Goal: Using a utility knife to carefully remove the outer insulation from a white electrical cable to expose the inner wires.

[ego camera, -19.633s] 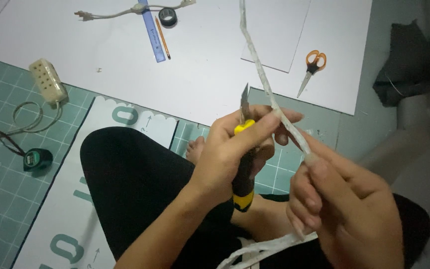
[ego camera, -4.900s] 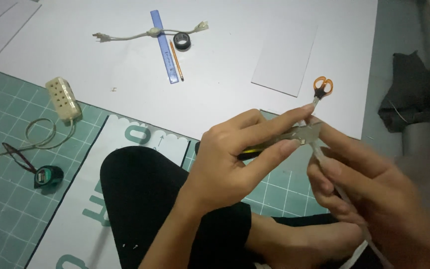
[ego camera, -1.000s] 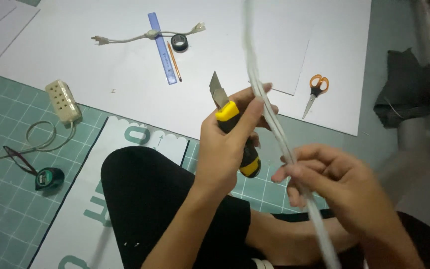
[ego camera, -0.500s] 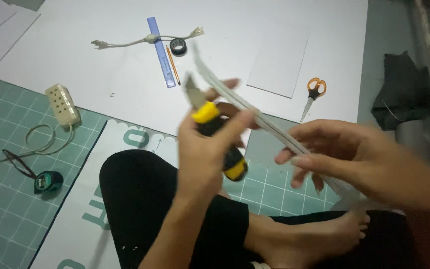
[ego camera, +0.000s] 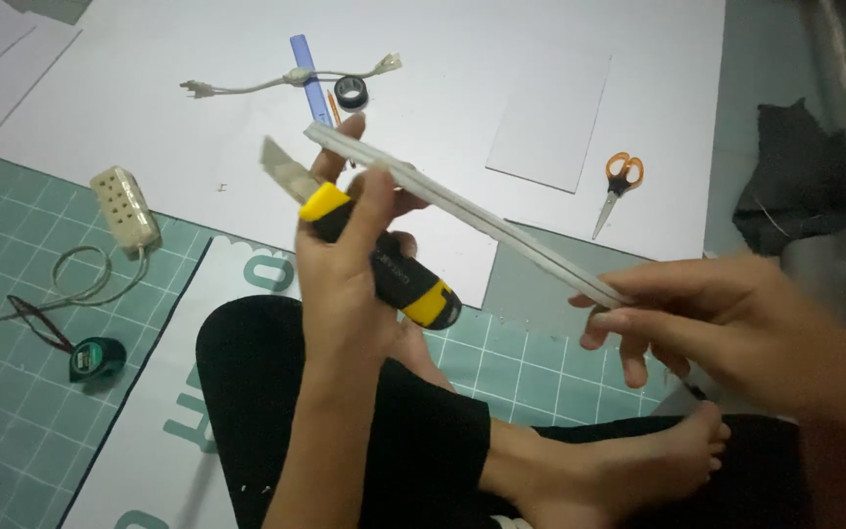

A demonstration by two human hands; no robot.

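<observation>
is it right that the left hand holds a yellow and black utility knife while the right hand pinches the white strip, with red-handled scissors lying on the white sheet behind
Not quite: the head view shows the scissors have orange handles, not red. The rest holds: the left hand grips the yellow and black utility knife, the right hand pinches the white strip, and they lie on the white sheet.

One head-worn camera looks steeply down from close above. It faces the lap, hands and the floor ahead.

White strip (ego camera: 462, 211) now lower, flatter, across knife (ego camera: 374, 260) hand.

Yellow-black utility knife (ego camera: 384, 264), white strip (ego camera: 462, 211), orange-handled scissors (ego camera: 617, 186), green gridded mat (ego camera: 12, 392)
</observation>
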